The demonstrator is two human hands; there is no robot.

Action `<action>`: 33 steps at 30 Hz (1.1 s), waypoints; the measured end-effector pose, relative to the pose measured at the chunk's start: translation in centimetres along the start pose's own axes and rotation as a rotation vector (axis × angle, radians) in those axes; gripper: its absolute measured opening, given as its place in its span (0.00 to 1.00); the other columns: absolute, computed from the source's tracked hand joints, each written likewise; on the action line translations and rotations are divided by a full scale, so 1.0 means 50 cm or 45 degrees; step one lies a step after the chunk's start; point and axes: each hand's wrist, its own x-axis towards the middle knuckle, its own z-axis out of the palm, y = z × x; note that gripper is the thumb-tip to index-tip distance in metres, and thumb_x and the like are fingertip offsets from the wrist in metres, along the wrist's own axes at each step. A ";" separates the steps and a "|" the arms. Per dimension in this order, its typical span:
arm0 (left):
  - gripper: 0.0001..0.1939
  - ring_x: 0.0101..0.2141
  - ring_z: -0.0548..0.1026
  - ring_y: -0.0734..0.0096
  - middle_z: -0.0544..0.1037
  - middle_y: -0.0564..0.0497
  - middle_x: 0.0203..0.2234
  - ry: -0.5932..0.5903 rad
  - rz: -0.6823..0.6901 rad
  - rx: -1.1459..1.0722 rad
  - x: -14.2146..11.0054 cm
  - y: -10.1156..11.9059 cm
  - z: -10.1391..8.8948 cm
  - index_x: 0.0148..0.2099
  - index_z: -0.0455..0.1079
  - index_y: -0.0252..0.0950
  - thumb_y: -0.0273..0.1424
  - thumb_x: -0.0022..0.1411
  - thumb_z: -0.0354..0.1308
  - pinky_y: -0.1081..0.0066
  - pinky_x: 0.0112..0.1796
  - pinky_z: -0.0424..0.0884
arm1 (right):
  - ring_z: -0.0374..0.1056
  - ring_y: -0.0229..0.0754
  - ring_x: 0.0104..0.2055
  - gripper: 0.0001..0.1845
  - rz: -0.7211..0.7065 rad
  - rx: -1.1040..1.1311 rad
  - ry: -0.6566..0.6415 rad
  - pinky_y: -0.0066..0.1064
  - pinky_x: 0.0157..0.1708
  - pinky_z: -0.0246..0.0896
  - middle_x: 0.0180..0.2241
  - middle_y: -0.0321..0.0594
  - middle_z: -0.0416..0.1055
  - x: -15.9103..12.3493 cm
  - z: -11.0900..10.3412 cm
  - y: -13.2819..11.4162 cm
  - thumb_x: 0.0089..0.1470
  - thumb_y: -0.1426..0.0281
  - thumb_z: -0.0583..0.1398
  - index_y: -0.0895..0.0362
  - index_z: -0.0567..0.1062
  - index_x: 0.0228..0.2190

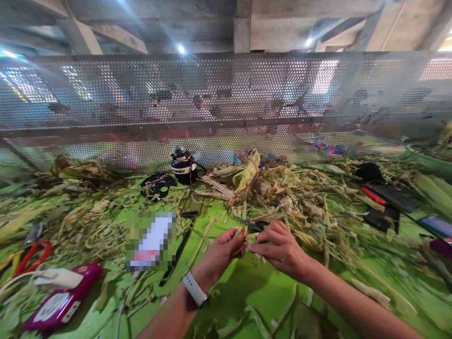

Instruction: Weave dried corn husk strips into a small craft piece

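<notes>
Over the green table, my left hand, with a white watch band on its wrist, pinches a small pale strip of corn husk. Facing it, my right hand has its fingers closed at the strip's other side. Parts of the strip are hidden by the fingers. Just beyond both hands lie black-handled scissors, partly covered by the right hand. A larger yellow-green husk rises from the heap of dry husks behind them.
A phone with a blurred screen, a purple power bank and red-handled scissors are at left. A black bottle stands before the perforated metal screen. Dark phones lie at right. Husk scraps cover much of the green tabletop.
</notes>
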 end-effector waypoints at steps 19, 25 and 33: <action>0.17 0.31 0.66 0.74 0.70 0.54 0.28 -0.046 0.274 0.333 -0.006 -0.011 0.018 0.39 0.66 0.35 0.42 0.54 0.59 0.73 0.35 0.63 | 0.66 0.35 0.21 0.17 1.279 1.358 0.198 0.26 0.22 0.59 0.18 0.33 0.70 0.004 0.053 -0.021 0.40 0.58 0.67 0.58 0.70 0.22; 0.15 0.33 0.68 0.71 0.72 0.53 0.30 -0.032 0.312 0.396 -0.002 -0.020 0.013 0.41 0.63 0.36 0.41 0.57 0.55 0.70 0.37 0.66 | 0.62 0.36 0.24 0.17 1.268 1.190 0.283 0.29 0.26 0.57 0.21 0.35 0.67 0.005 0.046 -0.015 0.40 0.56 0.66 0.58 0.74 0.20; 0.14 0.37 0.71 0.69 0.73 0.48 0.36 0.098 0.500 0.835 -0.001 -0.030 0.005 0.46 0.61 0.35 0.38 0.62 0.50 0.69 0.40 0.67 | 0.61 0.39 0.32 0.12 1.357 1.185 0.106 0.31 0.35 0.55 0.26 0.36 0.64 0.005 0.031 -0.020 0.42 0.62 0.65 0.58 0.74 0.18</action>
